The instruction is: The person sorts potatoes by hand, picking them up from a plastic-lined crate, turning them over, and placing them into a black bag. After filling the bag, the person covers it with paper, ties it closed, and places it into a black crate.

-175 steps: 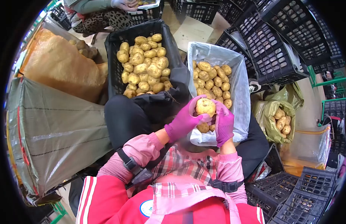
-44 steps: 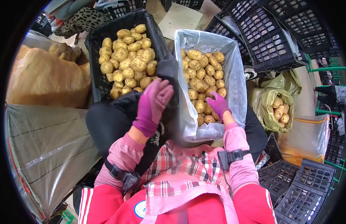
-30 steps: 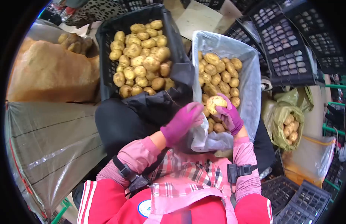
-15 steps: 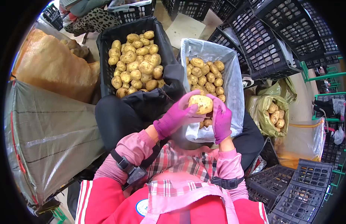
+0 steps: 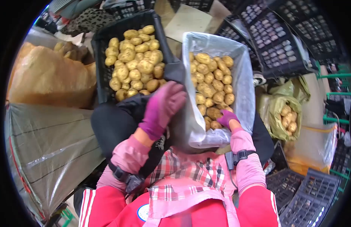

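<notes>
My right hand [image 5: 227, 118], in a purple glove, reaches down into the crate with the pale plastic liner [image 5: 241, 90]. Its fingers close against a brownish potato [image 5: 213, 113] near the crate's front end; the fingertips are partly hidden. Several rows of potatoes fill this crate's bottom. My gloved left hand [image 5: 165, 108] hovers by the near right corner of the black-lined crate [image 5: 101, 70], slightly blurred, fingers extended and no object showing in them. A heap of yellow potatoes [image 5: 134, 64] lies in that black-lined crate.
Left of me stand an orange mesh sack [image 5: 54, 81] and a grey plastic sheet [image 5: 50, 151]. Black crates [image 5: 274, 49] are stacked at upper right. A greenish bag [image 5: 276, 121] with potatoes stands at right, above more black crates [image 5: 310, 200]. Another person's patterned clothing [image 5: 90, 20] shows at top left.
Both hands held a large potato above the pale-lined crate. They have parted: my right hand has lowered into that crate, while my left has moved left toward the black-lined crate.
</notes>
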